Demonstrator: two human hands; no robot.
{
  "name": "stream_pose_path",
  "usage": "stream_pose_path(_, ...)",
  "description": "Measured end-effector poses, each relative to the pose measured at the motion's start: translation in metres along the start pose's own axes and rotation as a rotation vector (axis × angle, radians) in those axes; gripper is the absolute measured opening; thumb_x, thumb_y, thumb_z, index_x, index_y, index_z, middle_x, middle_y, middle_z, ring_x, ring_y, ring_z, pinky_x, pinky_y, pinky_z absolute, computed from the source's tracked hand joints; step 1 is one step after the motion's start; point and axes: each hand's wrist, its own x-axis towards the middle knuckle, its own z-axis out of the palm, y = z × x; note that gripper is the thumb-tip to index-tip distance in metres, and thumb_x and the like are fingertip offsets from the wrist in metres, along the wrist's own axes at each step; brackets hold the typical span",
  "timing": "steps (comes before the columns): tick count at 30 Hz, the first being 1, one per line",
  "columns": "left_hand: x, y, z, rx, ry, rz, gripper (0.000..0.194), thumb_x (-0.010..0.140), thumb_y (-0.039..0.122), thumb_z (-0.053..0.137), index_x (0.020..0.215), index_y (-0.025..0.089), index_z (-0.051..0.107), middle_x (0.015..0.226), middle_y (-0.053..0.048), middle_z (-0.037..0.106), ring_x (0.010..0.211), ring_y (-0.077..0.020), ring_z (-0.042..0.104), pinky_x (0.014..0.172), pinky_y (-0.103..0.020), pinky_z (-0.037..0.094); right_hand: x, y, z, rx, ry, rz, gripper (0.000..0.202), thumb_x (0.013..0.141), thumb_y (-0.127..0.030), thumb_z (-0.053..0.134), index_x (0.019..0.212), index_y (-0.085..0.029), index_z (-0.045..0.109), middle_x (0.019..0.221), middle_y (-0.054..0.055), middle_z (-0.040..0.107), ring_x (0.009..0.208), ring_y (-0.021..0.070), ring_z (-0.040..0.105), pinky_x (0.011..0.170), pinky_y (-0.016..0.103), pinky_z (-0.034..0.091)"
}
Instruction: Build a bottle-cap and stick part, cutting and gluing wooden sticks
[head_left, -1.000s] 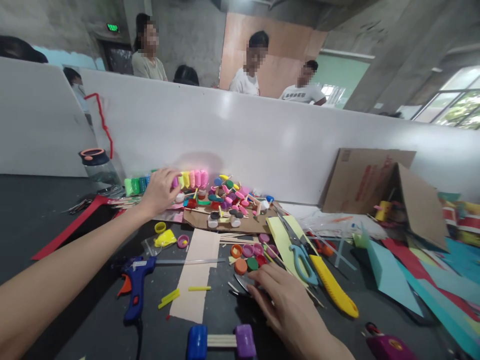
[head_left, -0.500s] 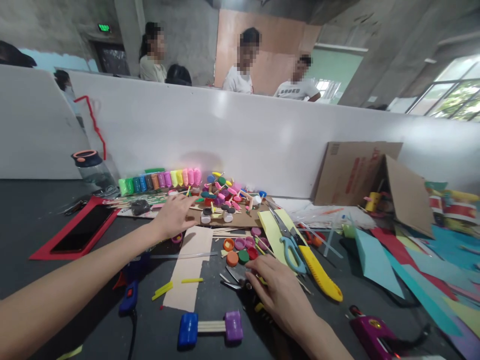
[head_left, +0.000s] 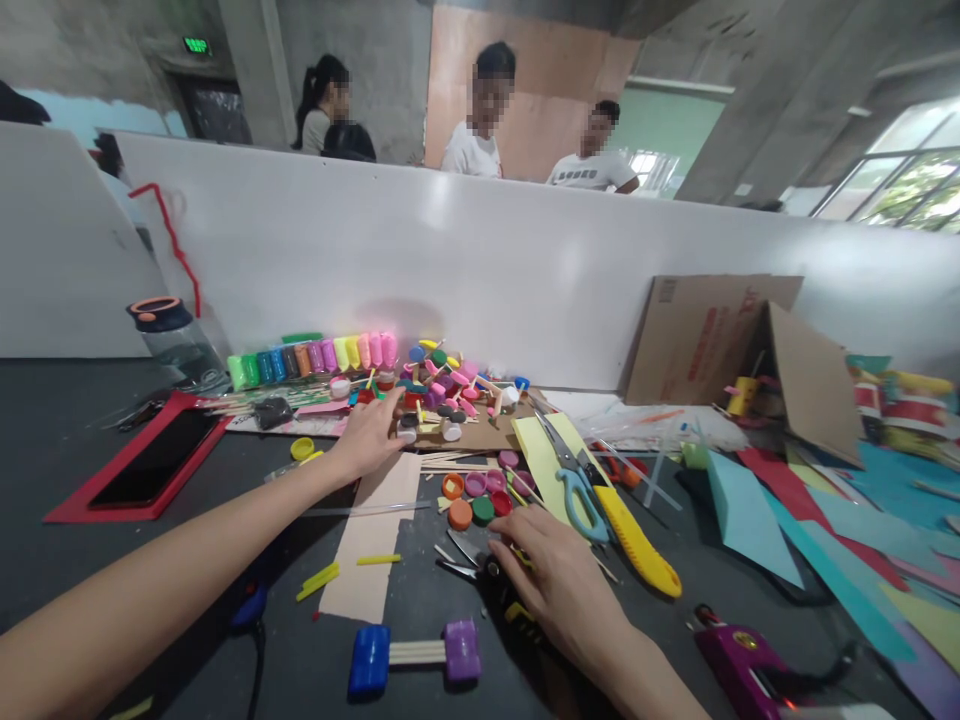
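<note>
My left hand [head_left: 369,436] reaches to the near left edge of a pile of small coloured clay pieces [head_left: 450,385] on a cardboard sheet [head_left: 491,435]. Its fingers are stretched out, close to a white bottle cap [head_left: 407,430]; I see nothing held in them. My right hand [head_left: 555,570] lies with loosely spread fingers over a black-and-yellow handled cutting tool [head_left: 491,568], whose blades point left. The palm hides much of its handles. Just beyond those fingers sit several bottle caps, among them a green one [head_left: 484,510]. In front lies a blue-and-purple clay piece joined by sticks [head_left: 417,653].
To the right are blue-handled scissors [head_left: 581,505], a yellow utility knife [head_left: 637,545] and a purple glue gun [head_left: 742,650]. At left, a phone [head_left: 155,460] lies on red paper beside a water bottle [head_left: 169,345]. A white partition [head_left: 525,280] stands behind, with people beyond it.
My left hand has shifted right and slightly forward along the pile, uncovering a yellow cap behind the forearm. My right hand stays over the cutting tool. The view has turned slightly.
</note>
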Motion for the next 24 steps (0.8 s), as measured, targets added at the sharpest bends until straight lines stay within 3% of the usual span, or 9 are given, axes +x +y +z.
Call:
stream_pose_path(15, -0.001, -0.025, -0.010, -0.023, -0.014, 0.008, 0.038, 0.092, 0.035, 0.060, 0.126, 0.017, 0.056, 0.127, -0.011, 0.059, 0.107, -0.0247, 0.062, 0.089, -0.047, 0.054, 0.001, 0.001, -0.001, 0.004, 0.011, 0.011, 0.014, 0.095, -0.019, 0.050, 0.095, -0.019, 0.064, 0.088, 0.007, 0.069, 0.083, 0.0221, 0.064, 0.074, 0.035, 0.052)
stream_pose_path(24, -0.008, -0.033, -0.018, -0.013, 0.069, 0.025, 0.036, 0.093, 0.034, 0.060, 0.125, 0.017, 0.057, 0.126, -0.010, 0.060, 0.107, -0.0244, 0.062, 0.089, -0.047, 0.054, 0.000, 0.002, -0.001, 0.008, 0.008, 0.018, 0.014, 0.095, -0.020, 0.050, 0.094, -0.018, 0.063, 0.087, 0.007, 0.068, 0.083, 0.0235, 0.064, 0.073, 0.037, 0.052)
